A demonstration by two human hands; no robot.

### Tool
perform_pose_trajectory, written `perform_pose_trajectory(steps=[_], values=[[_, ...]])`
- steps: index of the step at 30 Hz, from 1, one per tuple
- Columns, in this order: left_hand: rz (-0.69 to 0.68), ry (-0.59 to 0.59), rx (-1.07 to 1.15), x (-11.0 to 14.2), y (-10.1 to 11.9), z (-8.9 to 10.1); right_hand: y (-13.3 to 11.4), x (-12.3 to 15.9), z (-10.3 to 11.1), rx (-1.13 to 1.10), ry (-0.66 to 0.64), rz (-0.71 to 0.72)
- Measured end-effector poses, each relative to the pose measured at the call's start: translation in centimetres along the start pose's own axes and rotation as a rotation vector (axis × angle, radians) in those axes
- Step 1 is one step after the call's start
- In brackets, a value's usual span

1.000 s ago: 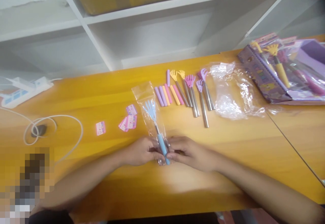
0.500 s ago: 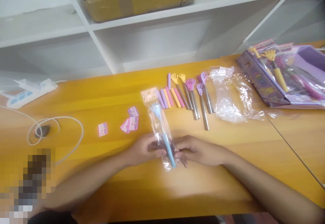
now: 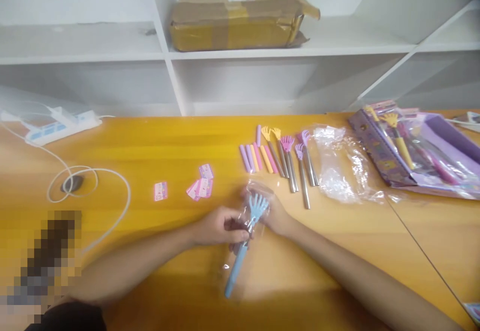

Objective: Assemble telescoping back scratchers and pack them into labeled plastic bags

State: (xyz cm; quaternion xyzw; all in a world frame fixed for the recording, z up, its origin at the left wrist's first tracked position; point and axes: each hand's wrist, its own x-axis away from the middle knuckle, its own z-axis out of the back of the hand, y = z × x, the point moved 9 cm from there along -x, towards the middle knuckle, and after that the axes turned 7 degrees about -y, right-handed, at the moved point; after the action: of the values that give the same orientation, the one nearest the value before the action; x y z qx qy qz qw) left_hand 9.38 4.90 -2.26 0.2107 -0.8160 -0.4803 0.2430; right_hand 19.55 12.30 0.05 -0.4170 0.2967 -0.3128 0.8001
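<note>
A light-blue back scratcher (image 3: pixel 235 271) lies inside a clear plastic bag (image 3: pixel 262 187), tilted with its claw end away from me and its handle toward me. My left hand (image 3: pixel 221 228) is closed around its middle through the bag, the thumb on top. My right hand (image 3: pixel 275 211) is at the claw end, closed on the top of the bag. The bag and claw partly hide its fingers. Beyond my hands lie several back scratchers (image 3: pixel 290 166) with yellow, pink and purple claws, beside several coloured handle sleeves (image 3: pixel 257 158).
Pink cards (image 3: pixel 202 187) lie left of my hands, with a single card (image 3: pixel 160 191) farther left. Empty clear bags (image 3: pixel 337 171) and a purple display box (image 3: pixel 390 156) of packaged scratchers are at right. A power strip (image 3: pixel 63 127) and white cable (image 3: pixel 125 191) occupy the left.
The bagged scratcher has swung round, its handle now pointing down-left. My right hand has moved from the handle end to the claw end. The camera view has shifted.
</note>
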Motion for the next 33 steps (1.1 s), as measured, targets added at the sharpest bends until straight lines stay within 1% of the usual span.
perform_pose_trajectory(steps=[1,3,6,9,11,13,16,20,22,26,29,31,33], values=[[0.011,-0.05,-0.005,0.0,-0.1,-0.4,-0.5,-1.2,-1.0,0.083,0.003,0.052],[0.008,-0.112,-0.03,0.1,0.0,-0.8,-0.9,-3.6,-3.0,0.158,-0.015,0.091],[0.001,-0.139,-0.061,0.1,0.1,-0.8,-1.4,-6.9,-5.5,0.272,-0.059,0.086],[0.003,-0.137,-0.071,0.1,0.0,-0.7,-1.7,-8.6,-7.0,0.455,-0.145,0.071],[-0.006,-0.145,-0.07,0.0,0.0,-0.8,-1.8,-8.8,-7.2,0.485,-0.169,0.077],[-0.013,-0.151,-0.069,0.0,0.0,-0.9,-1.7,-8.7,-6.8,0.428,-0.151,0.082],[-0.014,-0.154,-0.061,-0.1,-0.1,-0.8,-1.1,-8.5,-6.1,0.266,-0.126,0.052],[-0.002,-0.151,-0.033,-0.1,-0.3,-0.7,0.8,-8.6,-5.1,-0.122,-0.084,-0.109],[0.009,-0.14,-0.031,0.0,-0.4,-0.6,1.5,-8.8,-4.7,-0.251,-0.073,-0.163],[0.018,-0.134,-0.043,0.0,-0.6,-0.4,2.3,-9.1,-4.6,-0.41,-0.077,-0.196],[0.019,-0.129,-0.058,0.0,-0.7,-0.1,3.0,-8.9,-4.2,-0.517,-0.042,-0.211],[0.017,-0.124,-0.068,0.1,-0.6,0.0,3.3,-8.1,-3.6,-0.572,-0.013,-0.221],[0.015,-0.126,-0.07,0.1,-0.3,-0.1,3.5,-6.6,-2.7,-0.612,0.018,-0.242]])
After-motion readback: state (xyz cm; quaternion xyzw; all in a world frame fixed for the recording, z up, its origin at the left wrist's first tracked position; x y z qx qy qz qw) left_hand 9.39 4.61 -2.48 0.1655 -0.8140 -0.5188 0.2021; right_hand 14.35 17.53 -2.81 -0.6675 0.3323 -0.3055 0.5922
